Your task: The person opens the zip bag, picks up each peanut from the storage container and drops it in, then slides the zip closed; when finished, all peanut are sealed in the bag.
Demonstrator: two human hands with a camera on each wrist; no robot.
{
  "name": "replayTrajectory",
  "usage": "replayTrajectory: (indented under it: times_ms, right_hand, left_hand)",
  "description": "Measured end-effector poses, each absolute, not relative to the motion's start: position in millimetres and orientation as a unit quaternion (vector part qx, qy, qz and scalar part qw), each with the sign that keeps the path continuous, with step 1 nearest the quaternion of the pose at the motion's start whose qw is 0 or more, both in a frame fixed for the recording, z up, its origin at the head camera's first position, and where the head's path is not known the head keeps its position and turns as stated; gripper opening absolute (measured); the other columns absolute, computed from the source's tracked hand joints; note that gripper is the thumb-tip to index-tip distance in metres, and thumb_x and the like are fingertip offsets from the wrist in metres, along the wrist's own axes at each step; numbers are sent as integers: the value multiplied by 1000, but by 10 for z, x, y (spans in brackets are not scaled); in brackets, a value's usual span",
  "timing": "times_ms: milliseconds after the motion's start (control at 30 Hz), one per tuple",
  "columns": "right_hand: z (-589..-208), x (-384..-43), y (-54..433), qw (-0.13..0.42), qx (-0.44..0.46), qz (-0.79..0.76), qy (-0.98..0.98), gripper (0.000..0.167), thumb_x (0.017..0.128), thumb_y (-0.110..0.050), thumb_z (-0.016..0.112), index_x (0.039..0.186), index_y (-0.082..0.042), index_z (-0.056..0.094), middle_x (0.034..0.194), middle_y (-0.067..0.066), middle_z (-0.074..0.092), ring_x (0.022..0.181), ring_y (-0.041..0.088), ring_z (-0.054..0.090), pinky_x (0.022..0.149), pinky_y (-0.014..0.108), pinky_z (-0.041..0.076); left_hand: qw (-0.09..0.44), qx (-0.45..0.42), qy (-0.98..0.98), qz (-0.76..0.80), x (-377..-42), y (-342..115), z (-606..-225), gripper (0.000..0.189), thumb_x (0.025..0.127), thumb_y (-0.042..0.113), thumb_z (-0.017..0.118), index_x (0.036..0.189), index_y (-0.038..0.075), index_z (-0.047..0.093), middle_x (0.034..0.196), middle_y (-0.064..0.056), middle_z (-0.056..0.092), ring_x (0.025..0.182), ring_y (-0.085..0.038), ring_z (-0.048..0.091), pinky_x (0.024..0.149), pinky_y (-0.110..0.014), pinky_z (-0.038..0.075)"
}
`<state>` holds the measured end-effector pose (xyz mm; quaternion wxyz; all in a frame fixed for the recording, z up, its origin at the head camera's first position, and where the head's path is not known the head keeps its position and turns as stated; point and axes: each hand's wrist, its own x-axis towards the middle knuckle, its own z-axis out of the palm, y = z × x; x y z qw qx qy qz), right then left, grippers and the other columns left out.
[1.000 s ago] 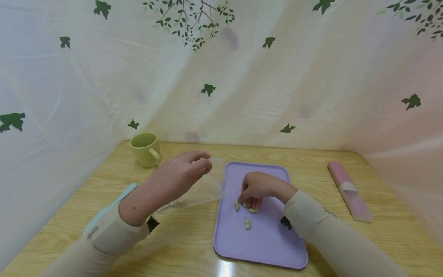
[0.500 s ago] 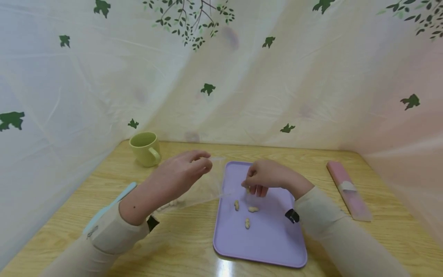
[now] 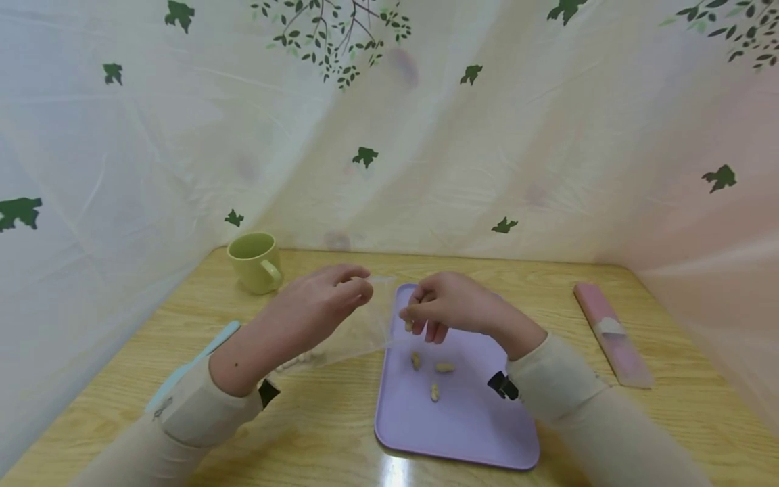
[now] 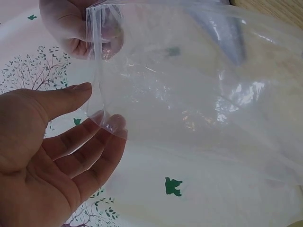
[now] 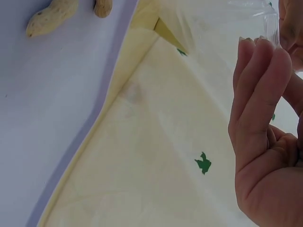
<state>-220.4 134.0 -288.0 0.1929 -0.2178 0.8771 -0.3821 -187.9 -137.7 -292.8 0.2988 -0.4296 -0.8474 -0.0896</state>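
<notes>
My left hand [image 3: 307, 308] holds a clear plastic bag [image 4: 189, 118] near its mouth, thumb on one side and fingertips showing through the film. Pale peanuts [image 3: 298, 360] lie low inside the bag, partly behind the left wrist. Above the far left part of a purple tray [image 3: 462, 429], my right hand [image 3: 459, 304] pinches a peanut [image 3: 408, 325] between thumb and fingers, close to the bag's mouth. Three peanuts rest on the tray, among them one lying crosswise [image 3: 445, 368] and one nearest me [image 3: 435, 392]. In the right wrist view the held peanut is hidden.
A green mug [image 3: 254, 262] stands at the back left of the wooden table [image 3: 328, 433]. A light blue long object [image 3: 195, 362] lies partly under the left forearm. To the right is a pink flat case [image 3: 611, 335] with a white band. A leaf-printed curtain [image 3: 426, 169] surrounds the table.
My right hand has picked a peanut up off the tray, lifted it and carried it left toward the bag's mouth. The left hand and the bag have stayed in place.
</notes>
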Motion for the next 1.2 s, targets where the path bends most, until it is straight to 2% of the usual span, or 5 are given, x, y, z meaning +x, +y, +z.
replayTrajectory:
  times_ms: [200, 533, 833, 1000, 1200]
  right_hand:
    - [-2894, -2180, 1268, 191, -223, -391, 873, 23, 101, -34, 74, 97, -11, 75, 90, 4, 82, 76, 33, 80, 68, 37, 67]
    - [-2914, -2220, 1312, 179, -205, -394, 878, 30, 104, -39, 70, 102, -10, 74, 92, 7, 82, 78, 34, 80, 72, 40, 67]
    - [-2932, -2327, 1486, 160, -178, -377, 895, 31, 104, -38, 70, 99, -7, 73, 89, 15, 80, 69, 24, 77, 72, 41, 67]
    - [-3075, -2405, 1605, 193, -193, -313, 910, 28, 102, -32, 73, 95, -5, 75, 84, 11, 79, 64, 17, 74, 70, 40, 67]
    - [-3242, -2387, 1641, 261, -223, -212, 915, 21, 97, -27, 79, 86, -11, 73, 73, 2, 74, 58, 12, 69, 64, 35, 64]
  left_hand:
    - [303, -428, -847, -86, -1865, -1372, -2917, 17, 97, 12, 79, 109, 18, 68, 124, -10, 77, 95, -27, 79, 72, -36, 64]
    - [295, -429, -849, -88, -1893, -1379, -2933, 16, 98, 12, 78, 109, 16, 69, 125, -12, 77, 96, -27, 79, 74, -36, 65]
    - [285, -425, -854, -94, -1898, -1386, -2916, 15, 99, 13, 77, 110, 16, 69, 127, -11, 76, 97, -27, 79, 75, -37, 65]
    - [286, -428, -852, -98, -1906, -1390, -2924, 14, 99, 12, 77, 110, 16, 68, 127, -11, 77, 98, -28, 79, 76, -38, 65]
    - [286, -430, -850, -102, -1914, -1390, -2930, 13, 99, 12, 76, 109, 15, 68, 126, -13, 76, 98, -28, 79, 76, -38, 65]
